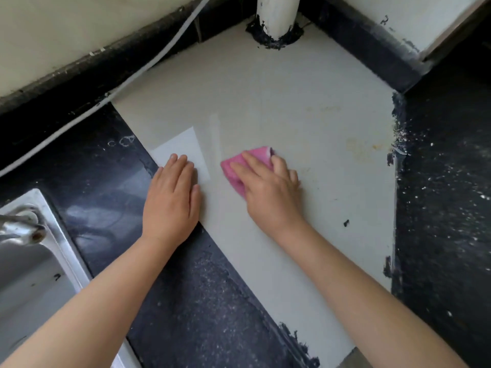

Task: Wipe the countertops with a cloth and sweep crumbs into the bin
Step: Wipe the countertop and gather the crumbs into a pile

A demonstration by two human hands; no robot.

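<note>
At the near left a steel sink (39, 261) sits in the dark stone surface (101, 187), with a tap (18, 229) over its far rim. A white cable (127, 83) runs along the left wall toward the far corner. The left hand (171, 200) lies flat, palm down, its fingers (183, 168) straight and close together, resting on the edge of the pale panel (292, 102) that covers the middle of the surface; it holds nothing. Just to its right, apart from it, the right hand (268, 189) presses on a pink cloth (239, 166), fingers spread loosely over the top of it, with the cloth showing at the far and left side of the hand. The cloth lies flat on the pale panel. Faint yellowish stains (366, 147) mark the panel farther right. A white pipe (276, 14) rises at the far corner (dark sealant rings its base). On the right, the dark surface carries scattered pale crumbs (403, 136), thickest along the panel's edge.
</note>
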